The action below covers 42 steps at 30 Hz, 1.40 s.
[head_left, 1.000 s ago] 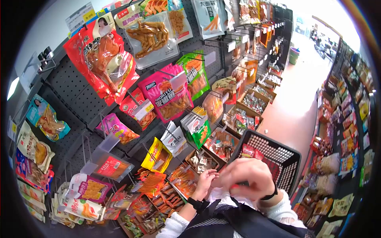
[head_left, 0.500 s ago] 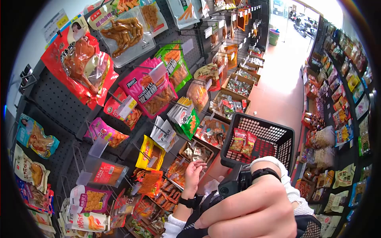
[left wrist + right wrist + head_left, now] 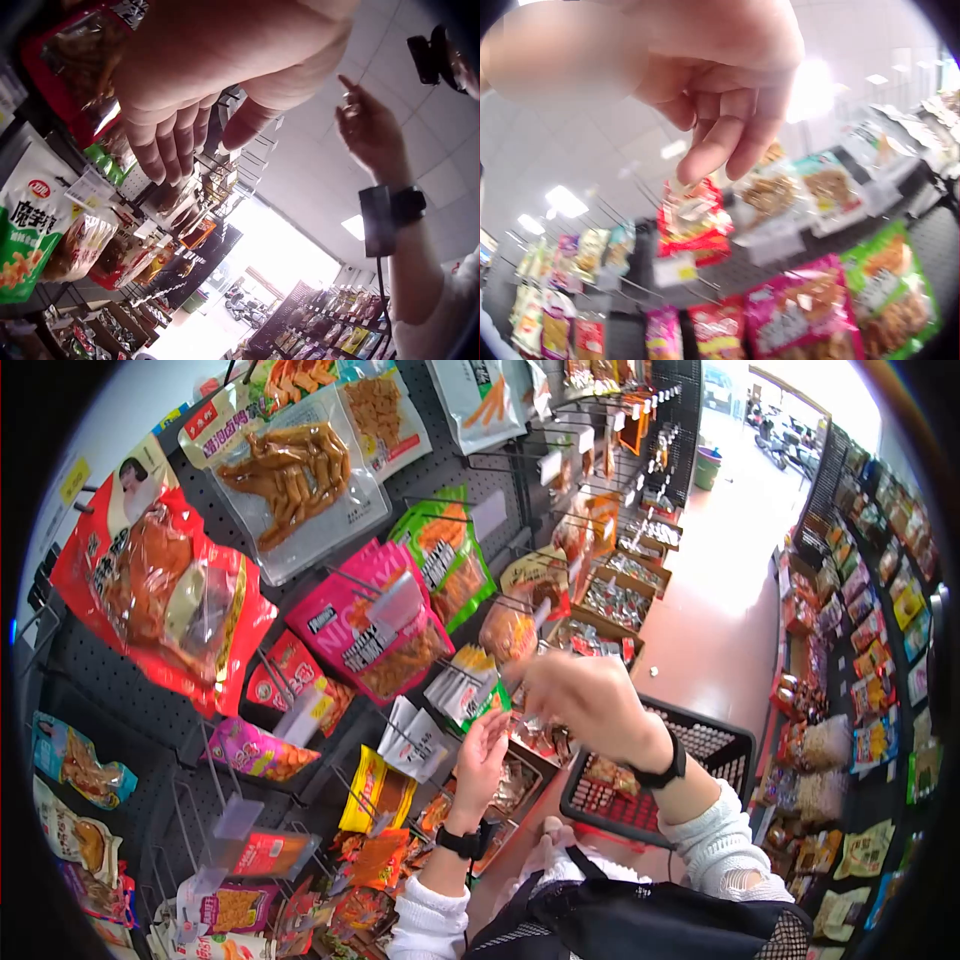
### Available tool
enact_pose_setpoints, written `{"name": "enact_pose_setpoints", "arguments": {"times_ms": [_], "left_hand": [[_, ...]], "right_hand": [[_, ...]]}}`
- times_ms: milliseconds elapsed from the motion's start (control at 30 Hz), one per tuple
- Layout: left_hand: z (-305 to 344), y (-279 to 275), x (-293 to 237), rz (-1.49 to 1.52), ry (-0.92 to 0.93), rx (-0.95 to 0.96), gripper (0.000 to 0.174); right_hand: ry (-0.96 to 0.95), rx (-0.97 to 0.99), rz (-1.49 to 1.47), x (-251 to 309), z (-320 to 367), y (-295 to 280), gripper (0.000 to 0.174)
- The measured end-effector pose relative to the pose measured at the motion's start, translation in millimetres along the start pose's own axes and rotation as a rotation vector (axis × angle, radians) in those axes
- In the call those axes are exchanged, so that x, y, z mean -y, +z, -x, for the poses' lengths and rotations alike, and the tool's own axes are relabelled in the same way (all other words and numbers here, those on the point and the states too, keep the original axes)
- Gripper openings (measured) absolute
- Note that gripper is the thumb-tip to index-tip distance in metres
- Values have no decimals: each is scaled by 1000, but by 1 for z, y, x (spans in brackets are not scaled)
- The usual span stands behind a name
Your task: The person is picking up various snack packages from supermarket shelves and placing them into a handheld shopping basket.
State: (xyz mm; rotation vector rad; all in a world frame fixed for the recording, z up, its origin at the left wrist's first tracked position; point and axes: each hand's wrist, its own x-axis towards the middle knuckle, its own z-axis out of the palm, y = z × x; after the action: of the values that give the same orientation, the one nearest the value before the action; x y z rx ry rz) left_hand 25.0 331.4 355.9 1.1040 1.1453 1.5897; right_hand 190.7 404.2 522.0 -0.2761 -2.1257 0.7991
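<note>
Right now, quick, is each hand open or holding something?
Left hand: open, holding nothing.
Right hand: open, fingers loosely curled, holding nothing.

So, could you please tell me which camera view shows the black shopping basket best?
The head view: the black shopping basket sits low on the right, its mesh walls clear, partly hidden behind the right arm. Neither wrist view shows it at all.

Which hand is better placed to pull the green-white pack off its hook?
Probably right: the right hand is empty and level with the top of the green-white pack, fingers toward its hook. The left hand sits lower, open by the pack's bottom edge.
</note>
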Motion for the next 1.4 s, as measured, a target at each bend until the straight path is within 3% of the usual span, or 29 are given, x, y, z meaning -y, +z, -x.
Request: {"name": "enact_pose_setpoints", "arguments": {"times_ms": [67,133,233,333,467,533,700,767,833,933,1033,1100,1333,1400], "left_hand": [[-39,2,-6,-108,68,19,45],[-80,4,-14,-307,77,4,56],[-115,-9,3,-231,77,-73,63],[-143,-23,3,-141,49,-196,70],[-150,-32,2,-249,68,-425,75],[-151,-40,8,-383,73,-626,79],[-155,-59,20,-569,133,-698,79],[-156,-53,14,-494,53,-578,81],[-159,-51,12,-519,89,-569,81],[-163,-50,11,-565,144,-570,82],[-165,-47,4,-607,181,-610,82],[-165,-41,-8,-353,174,-579,81],[-169,-32,-13,-117,210,-449,76],[-165,-33,-11,-47,90,-388,71]], "right_hand": [[406,-39,-304,-51,-17,-4,35],[442,-135,-412,-94,-29,-4,45],[425,-57,-339,-157,-33,16,57],[575,-59,-447,-196,-58,38,57],[535,-80,-433,-219,-91,44,69],[473,-74,-653,-237,-109,50,70],[439,-134,-534,-266,-133,63,68],[404,-213,-555,-260,-134,62,55],[422,-298,-632,-245,-132,60,38],[348,-338,-589,-254,-130,64,34],[374,-322,-646,-239,-127,53,19],[381,-290,-655,-234,-127,48,16],[299,-379,-662,-247,-128,37,17],[326,-378,-732,-246,-124,31,20]]}}
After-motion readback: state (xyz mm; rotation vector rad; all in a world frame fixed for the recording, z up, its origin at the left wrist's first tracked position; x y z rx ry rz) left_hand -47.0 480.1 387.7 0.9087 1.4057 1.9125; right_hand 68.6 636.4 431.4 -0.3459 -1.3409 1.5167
